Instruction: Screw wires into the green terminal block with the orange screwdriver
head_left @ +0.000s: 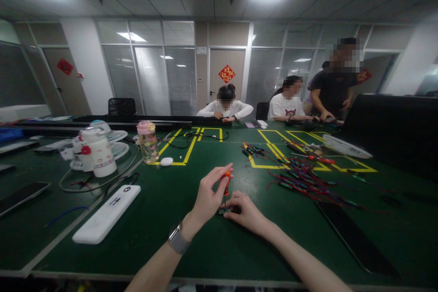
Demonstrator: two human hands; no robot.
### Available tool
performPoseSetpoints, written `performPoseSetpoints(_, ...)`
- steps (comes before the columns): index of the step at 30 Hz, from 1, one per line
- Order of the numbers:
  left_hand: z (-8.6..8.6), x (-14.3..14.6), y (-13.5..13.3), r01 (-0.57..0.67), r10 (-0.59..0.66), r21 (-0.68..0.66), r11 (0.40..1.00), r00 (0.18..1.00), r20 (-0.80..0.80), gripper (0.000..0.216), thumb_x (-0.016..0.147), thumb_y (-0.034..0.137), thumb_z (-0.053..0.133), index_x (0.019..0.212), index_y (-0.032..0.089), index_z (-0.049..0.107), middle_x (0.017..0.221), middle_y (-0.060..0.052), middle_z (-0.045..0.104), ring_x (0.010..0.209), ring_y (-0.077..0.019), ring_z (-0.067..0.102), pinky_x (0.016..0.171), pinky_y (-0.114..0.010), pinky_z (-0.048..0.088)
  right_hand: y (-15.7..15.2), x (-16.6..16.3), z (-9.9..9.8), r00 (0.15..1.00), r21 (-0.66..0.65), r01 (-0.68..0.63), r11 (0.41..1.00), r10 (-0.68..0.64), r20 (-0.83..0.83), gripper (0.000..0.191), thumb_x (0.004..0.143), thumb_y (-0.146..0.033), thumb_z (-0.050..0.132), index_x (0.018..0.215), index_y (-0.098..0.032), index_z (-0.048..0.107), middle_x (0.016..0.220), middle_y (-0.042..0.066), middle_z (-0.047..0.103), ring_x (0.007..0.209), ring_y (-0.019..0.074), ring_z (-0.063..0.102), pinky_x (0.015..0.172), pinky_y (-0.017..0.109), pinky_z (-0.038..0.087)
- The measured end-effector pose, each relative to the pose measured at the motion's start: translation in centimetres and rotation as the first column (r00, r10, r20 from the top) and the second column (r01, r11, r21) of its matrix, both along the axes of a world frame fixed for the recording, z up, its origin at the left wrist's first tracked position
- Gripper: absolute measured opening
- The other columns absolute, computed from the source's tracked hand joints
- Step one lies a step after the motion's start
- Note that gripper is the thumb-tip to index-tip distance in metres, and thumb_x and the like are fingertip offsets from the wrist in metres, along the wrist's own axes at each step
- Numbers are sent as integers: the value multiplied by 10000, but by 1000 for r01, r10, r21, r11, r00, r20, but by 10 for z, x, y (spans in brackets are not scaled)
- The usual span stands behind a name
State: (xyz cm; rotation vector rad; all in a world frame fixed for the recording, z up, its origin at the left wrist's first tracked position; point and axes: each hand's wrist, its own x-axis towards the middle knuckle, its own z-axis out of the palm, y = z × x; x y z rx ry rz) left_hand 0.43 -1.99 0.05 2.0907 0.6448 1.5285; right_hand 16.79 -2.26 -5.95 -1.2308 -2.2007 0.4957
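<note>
Upright in my left hand [211, 190] is a small screwdriver [227, 184] with an orange handle, its thin shaft pointing down. Below its tip lies a small green circuit board [223, 211] on the green table. Fingers of my right hand [244, 212] are closed on the near and right side of that board, close to the shaft. The exact spot where the tip meets the board is too small to make out. A watch with a grey band sits on my left wrist.
To the right lie a heap of wired circuit boards [304, 178], red-handled pliers [320, 159] and a black phone [354, 235]. On the left are a white power bank [107, 213], a pink-lidded bottle [148, 141], a white cup [102, 155] and cables. Several people are across the table.
</note>
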Motion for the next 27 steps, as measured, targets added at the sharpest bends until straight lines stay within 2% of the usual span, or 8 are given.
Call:
performPoseSetpoints(4, 0, 0, 1, -156, 155, 74, 985, 988, 27, 232, 865, 199, 632, 1090, 216, 687, 891, -31, 618, 816, -148, 609, 745, -259, 495, -2, -1, 3, 1000, -15, 7, 1000, -7, 10, 152, 763, -197, 746, 904, -241, 782, 822, 36, 668, 794, 192, 574, 766, 310, 407)
performPoseSetpoints(6, 1, -1, 0, -175, 174, 90, 980, 985, 22, 223, 849, 207, 651, 1066, 215, 702, 872, -28, 596, 805, -149, 599, 742, -261, 492, -3, -1, 4, 1000, -17, 11, 1000, -11, 7, 157, 761, -186, 745, 901, -247, 782, 836, 34, 669, 803, 192, 575, 776, 312, 408)
performPoseSetpoints(10, 2, -2, -2, -40, 41, 12, 999, 999, -29, 333, 960, 220, 461, 1258, 233, 608, 1057, -75, 628, 971, -175, 618, 845, -297, 500, -3, -1, 5, 1000, -26, 22, 999, -22, 11, 155, 761, -194, 747, 902, -248, 781, 841, 36, 667, 819, 198, 577, 794, 323, 408)
performPoseSetpoints(13, 2, -1, -2, 25, -25, -56, 998, 1000, -8, 344, 973, 230, 437, 1283, 216, 584, 1067, -84, 648, 963, -173, 634, 837, -294, 512, -2, -1, 5, 1000, -26, 14, 1000, -14, 10, 156, 762, -219, 753, 913, -242, 780, 836, 39, 665, 815, 198, 579, 792, 322, 409)
performPoseSetpoints(19, 2, -1, -1, -161, 161, 22, 987, 986, 34, 164, 849, 222, 649, 1002, 216, 709, 874, -23, 583, 789, -142, 594, 714, -248, 504, -1, -1, 4, 1000, -18, 18, 1000, -18, 13, 181, 742, -171, 746, 908, -234, 779, 833, 35, 670, 780, 184, 584, 761, 300, 419)
performPoseSetpoints(21, 3, -1, -1, -154, 153, 24, 988, 988, 14, 202, 881, 233, 608, 1064, 224, 695, 928, -37, 594, 839, -152, 605, 751, -262, 509, -2, -1, 4, 1000, -21, 14, 1000, -14, 2, 175, 741, -172, 740, 904, -222, 778, 824, 35, 674, 770, 181, 587, 759, 296, 429)
performPoseSetpoints(24, 3, -2, -2, -68, 67, -18, 998, 998, -15, 311, 961, 238, 466, 1232, 224, 618, 1085, -81, 622, 967, -178, 623, 838, -301, 516, -2, 0, 6, 1000, -31, -11, 999, 11, -9, 155, 748, -194, 728, 894, -217, 776, 797, 32, 681, 769, 182, 589, 755, 292, 441)
performPoseSetpoints(27, 3, -2, -2, -43, 43, -36, 998, 999, -3, 335, 971, 228, 437, 1271, 210, 585, 1132, -93, 640, 992, -183, 638, 860, -309, 517, -2, 1, 7, 1000, -30, -14, 999, 14, -14, 171, 745, -199, 725, 907, -213, 776, 801, 37, 688, 798, 194, 594, 768, 300, 444)
